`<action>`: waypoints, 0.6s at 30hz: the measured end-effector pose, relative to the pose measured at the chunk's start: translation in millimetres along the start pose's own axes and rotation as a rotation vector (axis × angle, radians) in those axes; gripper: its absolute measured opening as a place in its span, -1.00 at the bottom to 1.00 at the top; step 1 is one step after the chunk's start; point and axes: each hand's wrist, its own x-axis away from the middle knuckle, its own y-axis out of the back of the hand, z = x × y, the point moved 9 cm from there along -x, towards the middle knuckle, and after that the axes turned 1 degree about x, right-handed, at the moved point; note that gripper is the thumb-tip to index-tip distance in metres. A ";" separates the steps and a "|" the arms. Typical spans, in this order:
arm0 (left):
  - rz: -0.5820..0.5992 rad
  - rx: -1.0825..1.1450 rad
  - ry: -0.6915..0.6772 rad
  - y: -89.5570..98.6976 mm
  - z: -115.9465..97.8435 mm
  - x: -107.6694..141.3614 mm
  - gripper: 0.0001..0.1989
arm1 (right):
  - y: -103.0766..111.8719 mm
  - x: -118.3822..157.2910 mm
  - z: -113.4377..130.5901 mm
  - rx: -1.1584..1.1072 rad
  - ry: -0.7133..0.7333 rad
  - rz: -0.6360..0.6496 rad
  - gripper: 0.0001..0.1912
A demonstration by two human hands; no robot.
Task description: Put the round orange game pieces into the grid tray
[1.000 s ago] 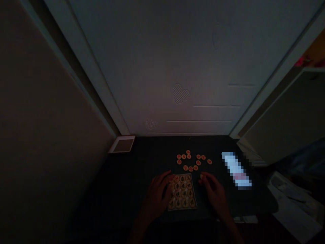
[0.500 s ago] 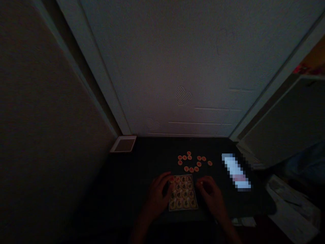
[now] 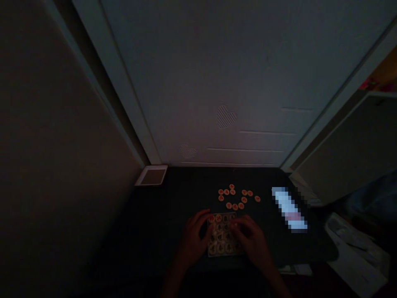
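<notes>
nearest, both hands are at a shallow square tray of xiangqi pieces, on the near part of the dark table. the left hand lies along the tray's left side, thumb and fingers parted, the thumb over the left edge. the right hand has just come in from beside the tray and is now over its right side, covering some of the pieces there. its thumb and fingertips are close together; it is too dark to tell whether they pinch a piece. the hands are apart from each other, at opposite sides of the tray.

the pieces sit in rows, the two at the far left marked in red, the others that show marked in black. they are chinese characters, too dim to read surely.

just beyond the tray lie loose round pieces, twelve in view, all with red characters, some touching. right of them is a bright, pixelated oblong, its writing unreadable. papers lie off the table's right side. at the far left of the table is a white-rimmed shallow tray. behind stands a pale panel with two striped hearts; no brand shows.
</notes>
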 end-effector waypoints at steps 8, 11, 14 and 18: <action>0.000 0.009 -0.009 0.2 -0.7 0.2 -0.73 | -12.6 -0.1 1.8 -0.063 0.024 0.078 -0.73; -0.001 0.015 -0.006 -0.9 1.2 0.8 -0.73 | -18.1 1.3 -0.8 -0.039 0.018 0.099 -0.74; -0.005 0.012 -0.013 -0.8 1.4 1.0 -0.73 | -22.5 2.0 0.2 0.017 0.028 0.098 -0.77; -0.001 0.003 -0.009 0.0 0.8 0.8 -0.74 | -28.6 1.0 7.3 0.088 0.071 0.101 -0.80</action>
